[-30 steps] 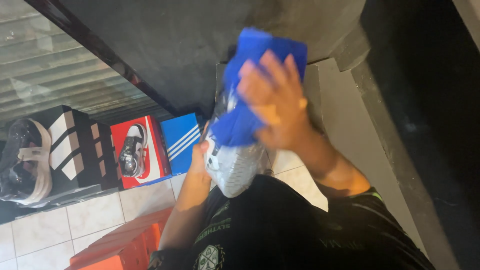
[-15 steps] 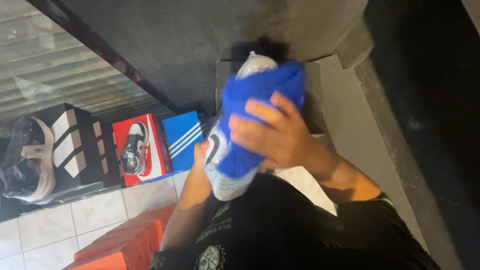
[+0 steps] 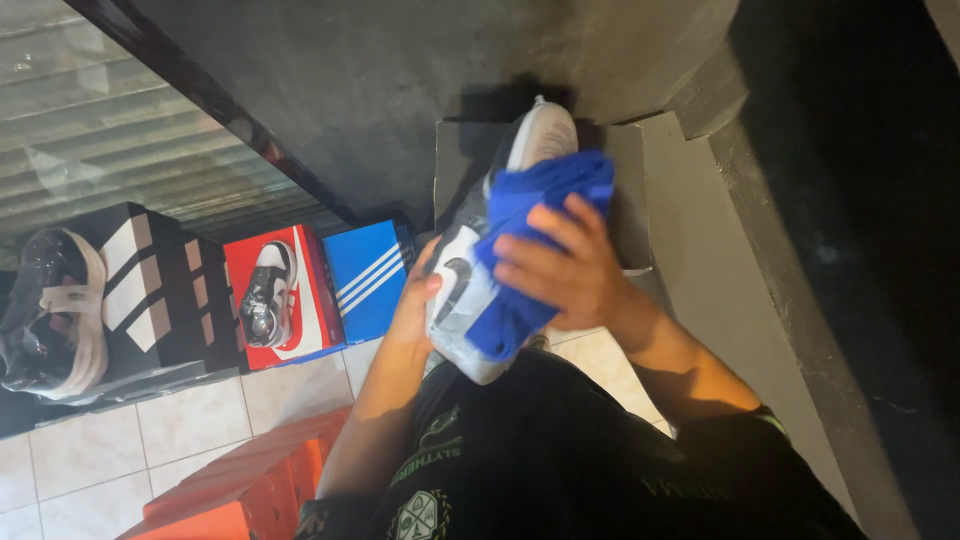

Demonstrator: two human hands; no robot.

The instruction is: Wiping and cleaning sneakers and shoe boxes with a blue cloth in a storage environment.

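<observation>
A white and grey sneaker [image 3: 462,283] with a dark side mark is held up in front of my chest, its toe pointing away from me. My left hand [image 3: 413,305] grips it from the left side, near the heel. My right hand [image 3: 562,268] presses a bunched blue cloth [image 3: 535,195] against the shoe's upper and right side. The cloth covers the middle of the shoe. The toe tip pokes out above it.
An open grey cardboard box [image 3: 640,190] lies behind the shoe. On the tiled floor [image 3: 190,420] to the left stand a blue striped box [image 3: 370,278], a red box [image 3: 305,320] with a sneaker [image 3: 265,295], a black-and-white box [image 3: 150,290], a wrapped shoe [image 3: 50,310] and an orange box [image 3: 250,490].
My right hand has slid the blue cloth down the sneaker from the toe toward the middle, uncovering the toe. The left hand kept its hold on the shoe.
</observation>
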